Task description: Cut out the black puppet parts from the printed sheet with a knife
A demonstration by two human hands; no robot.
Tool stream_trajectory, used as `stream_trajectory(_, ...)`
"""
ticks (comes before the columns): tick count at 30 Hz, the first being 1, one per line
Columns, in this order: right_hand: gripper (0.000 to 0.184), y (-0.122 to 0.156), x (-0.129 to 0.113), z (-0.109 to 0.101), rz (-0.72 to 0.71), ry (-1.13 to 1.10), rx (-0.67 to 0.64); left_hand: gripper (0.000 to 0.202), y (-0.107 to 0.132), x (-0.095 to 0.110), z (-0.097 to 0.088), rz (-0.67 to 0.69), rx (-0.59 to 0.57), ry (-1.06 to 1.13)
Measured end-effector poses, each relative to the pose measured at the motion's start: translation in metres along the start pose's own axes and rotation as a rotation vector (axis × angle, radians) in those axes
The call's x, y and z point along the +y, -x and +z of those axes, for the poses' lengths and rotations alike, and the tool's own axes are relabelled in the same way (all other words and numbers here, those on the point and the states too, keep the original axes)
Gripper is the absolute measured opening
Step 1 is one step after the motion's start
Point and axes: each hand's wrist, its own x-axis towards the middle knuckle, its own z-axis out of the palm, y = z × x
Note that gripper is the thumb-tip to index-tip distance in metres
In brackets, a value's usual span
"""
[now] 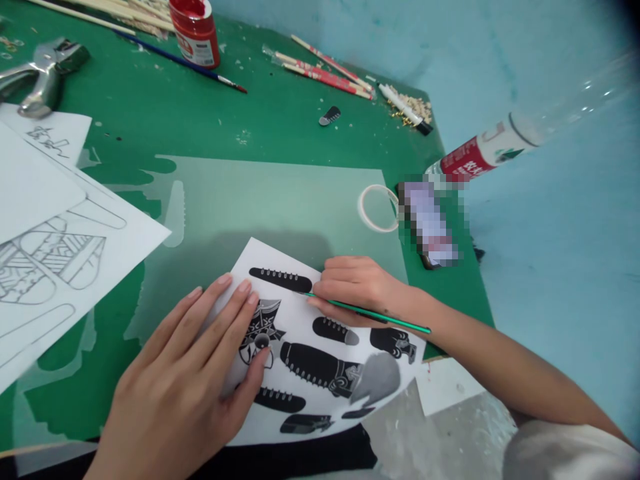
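Observation:
A white sheet point(320, 413) printed with black and grey patterned pieces lies partly on the translucent plastic sheet point(280, 193) and partly over the near table edge. My left hand point(185, 373) rests flat on its left side, fingers stretched out, thumb beside a patterned piece. In my right hand point(355, 287) is a thin green-handled tool point(380, 316), pinched near its tip. That tip meets the lower right end of a long black printed piece point(277, 277) near the top of the sheet; whether it is a blade or a brush tip I cannot tell.
Line-drawn papers point(75, 253) and a metal hole punch point(47, 73) lie at left. Behind are a red paint jar point(195, 33), a blue paintbrush point(185, 61) and wrapped chopsticks point(327, 77). A tape ring point(379, 209), phone point(430, 223) and bottle point(480, 157) sit at right.

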Motion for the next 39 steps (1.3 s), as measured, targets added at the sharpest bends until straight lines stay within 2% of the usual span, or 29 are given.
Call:
stream_trajectory(16,0.024,0.004,-0.004,-0.003,0.024,-0.052,0.047,0.060,-0.001,0.000,0.001,-0.006,-0.004,0.005)
stream_trajectory(24,0.026,0.008,-0.003,-0.004,0.027,-0.005,-0.004,0.060,0.000,0.000,0.000,-0.011,0.003,0.001)
stream_trajectory(39,0.028,0.012,-0.003,-0.004,0.037,-0.040,0.022,0.060,0.000,0.000,-0.002,-0.008,-0.007,-0.010)
